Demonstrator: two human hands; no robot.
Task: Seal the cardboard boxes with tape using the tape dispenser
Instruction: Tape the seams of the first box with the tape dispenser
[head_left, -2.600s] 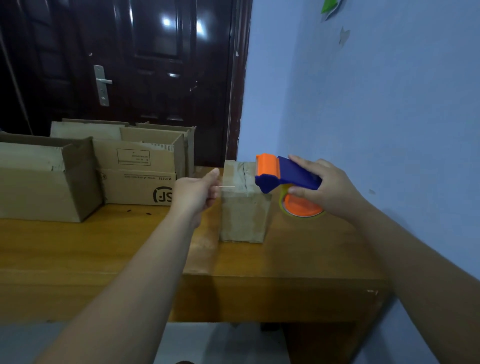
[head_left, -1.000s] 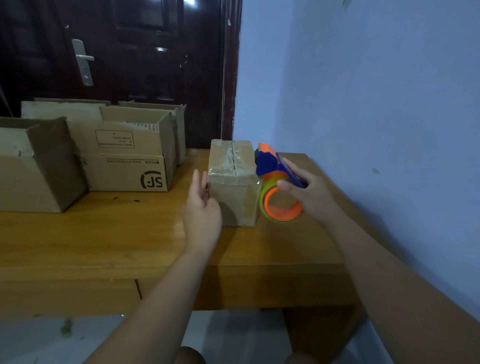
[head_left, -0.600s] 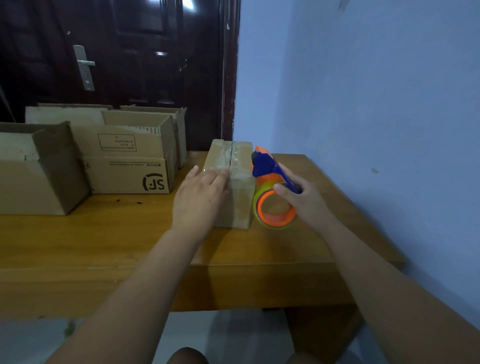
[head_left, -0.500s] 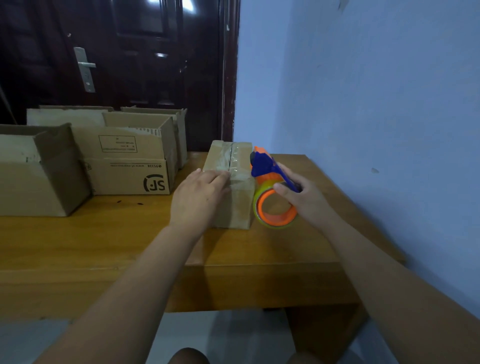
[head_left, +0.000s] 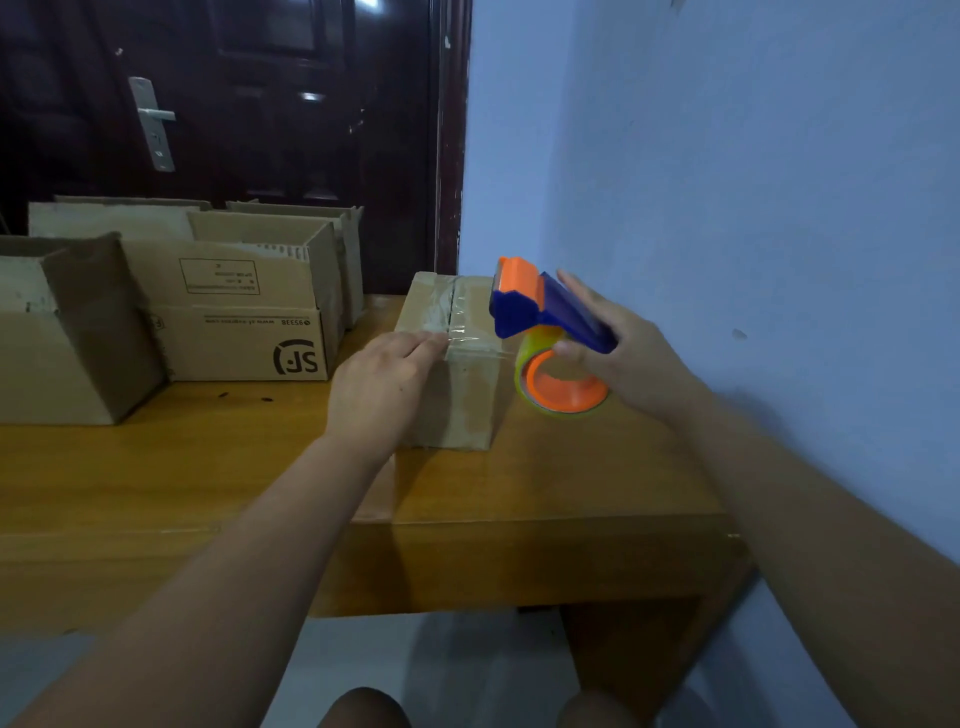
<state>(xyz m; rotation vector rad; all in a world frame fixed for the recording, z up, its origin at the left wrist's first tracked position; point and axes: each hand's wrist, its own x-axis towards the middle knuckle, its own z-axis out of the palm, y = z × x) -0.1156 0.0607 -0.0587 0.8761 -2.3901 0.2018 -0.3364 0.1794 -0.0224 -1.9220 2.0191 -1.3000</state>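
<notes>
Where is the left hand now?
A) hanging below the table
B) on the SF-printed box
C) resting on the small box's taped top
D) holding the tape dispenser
C: the left hand lies on the small box, fingers over the clear tape; the right hand holds the tape dispenser.

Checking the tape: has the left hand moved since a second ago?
Yes: the left hand rose from beside the box onto its top, fingers on the tape.

Matt cardboard box (head_left: 457, 400), glossy tape (head_left: 470, 339), plastic dispenser (head_left: 524, 312), semi-gloss wood table (head_left: 545, 483).
</notes>
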